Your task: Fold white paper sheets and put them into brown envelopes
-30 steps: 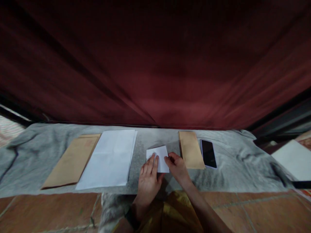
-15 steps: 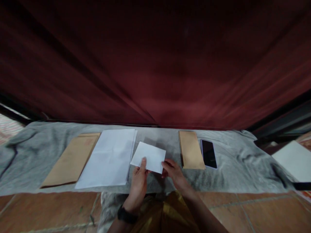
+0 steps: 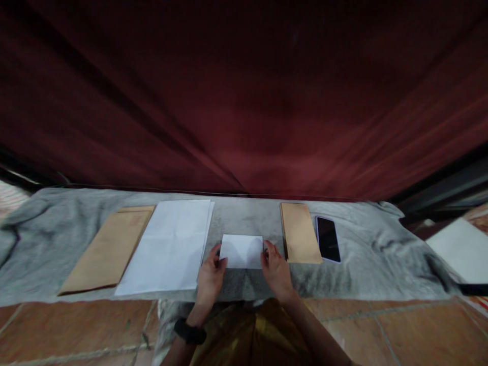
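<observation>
A small folded sheet of white paper (image 3: 241,251) sits level in front of me, at or just above the grey cloth. My left hand (image 3: 210,274) holds its left edge, thumb at the near corner and fingers curled along the side. At the right edge, my right hand (image 3: 277,270) grips it the same way with thumb and fingers. Left of my hands lies a stack of large white paper sheets (image 3: 168,244). To the right is a small pile of brown envelopes (image 3: 302,233).
Large brown envelopes (image 3: 107,249) lie left of the white stack. A phone (image 3: 328,239) rests beside the small envelopes. The grey cloth (image 3: 381,249) spans the surface, backed by a dark red curtain (image 3: 259,127). A white flat item (image 3: 461,251) is at far right.
The folded paper has gone from tilted to level and squared toward me, slightly lower. My left hand shifted from its near edge to its left side; my right hand still holds the right side.
</observation>
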The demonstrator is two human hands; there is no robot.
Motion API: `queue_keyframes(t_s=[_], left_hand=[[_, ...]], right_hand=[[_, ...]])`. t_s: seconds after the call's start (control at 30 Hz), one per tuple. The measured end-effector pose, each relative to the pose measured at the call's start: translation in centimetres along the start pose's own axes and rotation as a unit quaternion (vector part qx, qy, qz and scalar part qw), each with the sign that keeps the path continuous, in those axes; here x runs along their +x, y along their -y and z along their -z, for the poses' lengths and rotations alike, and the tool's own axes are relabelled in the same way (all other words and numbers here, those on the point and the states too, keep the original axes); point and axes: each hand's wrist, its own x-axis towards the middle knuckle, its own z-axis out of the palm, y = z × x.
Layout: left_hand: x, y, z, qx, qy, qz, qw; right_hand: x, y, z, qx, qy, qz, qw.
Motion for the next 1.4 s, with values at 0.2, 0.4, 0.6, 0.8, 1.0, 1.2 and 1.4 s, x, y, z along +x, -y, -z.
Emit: queue_keyframes(t_s=[0.2,0.4,0.6,0.8,1.0,1.2,1.4], left_hand=[[-0.1,0.7,-0.4,0.107,-0.022,-0.1,0.989],[-1.1,-0.2,-0.2,0.267,-0.041,-0.14,0.953],[-1.2,-1.6,-2.3,0.401,-0.053,-0.288,0.868],[-0.7,-0.2,-4.9,0.413,0.01,-0.351,0.841],[-1.1,0.1,-5.0,0.416,-0.007,-0.327,0.848],[-1.3,-0.2,-5.0,0.418,-0.024,-0.311,0.853],[-1.8,0.5,-4.1,0.4,-0.076,-0.275,0.871]], right_hand=[[-0.6,2.0,-0.7,-0.054,0.02,0.167,0.984],[-1.1,1.6,-2.8,-0.123,0.018,0.14,0.982],[-1.3,1.3,-3.2,-0.137,0.02,0.145,0.98],[-1.2,0.7,-3.1,-0.147,0.021,0.161,0.976],[-1.0,-0.7,-2.7,-0.157,-0.019,0.14,0.978],[-1.0,-0.8,-2.6,-0.171,-0.032,0.15,0.973],[-1.1,-0.6,-2.4,-0.168,-0.027,0.147,0.974]])
